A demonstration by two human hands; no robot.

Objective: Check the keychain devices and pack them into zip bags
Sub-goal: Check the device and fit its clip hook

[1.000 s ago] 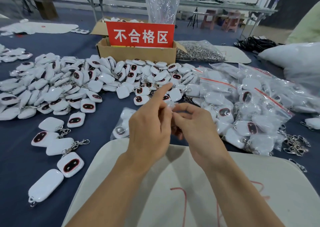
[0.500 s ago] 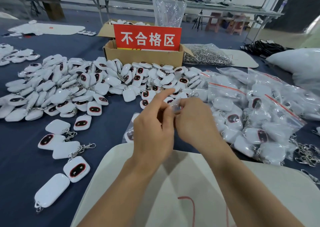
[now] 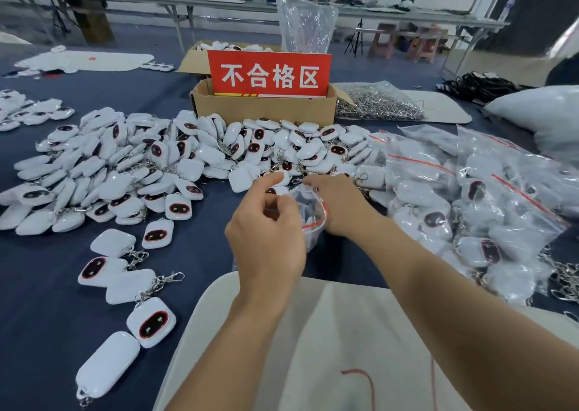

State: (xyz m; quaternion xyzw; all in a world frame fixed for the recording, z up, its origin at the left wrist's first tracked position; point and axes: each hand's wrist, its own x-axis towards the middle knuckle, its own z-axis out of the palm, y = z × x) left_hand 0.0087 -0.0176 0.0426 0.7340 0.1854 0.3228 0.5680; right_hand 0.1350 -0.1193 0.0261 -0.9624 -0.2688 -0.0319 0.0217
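Note:
Between my two hands hangs a small clear zip bag [image 3: 308,213] with a red seal line, its mouth pulled open. My left hand [image 3: 266,232] pinches the bag's near edge and my right hand [image 3: 340,207] pinches its far edge. Something dark shows inside the bag; I cannot tell what it is. A big heap of white keychain devices [image 3: 163,163] with dark oval faces covers the blue table behind and to the left. A short row of single devices [image 3: 119,279] lies at the near left. Filled zip bags [image 3: 470,197] pile up at the right.
A cardboard box [image 3: 263,106] with a red sign stands at the back centre. A bag of metal key rings [image 3: 379,103] lies to its right, and loose chains [image 3: 567,279] lie at the far right. A white mat [image 3: 344,348] covers the near table edge.
My hands have drawn a little apart and the zip bag's mouth has opened between them. The view has shifted, so everything sits lower in the frame.

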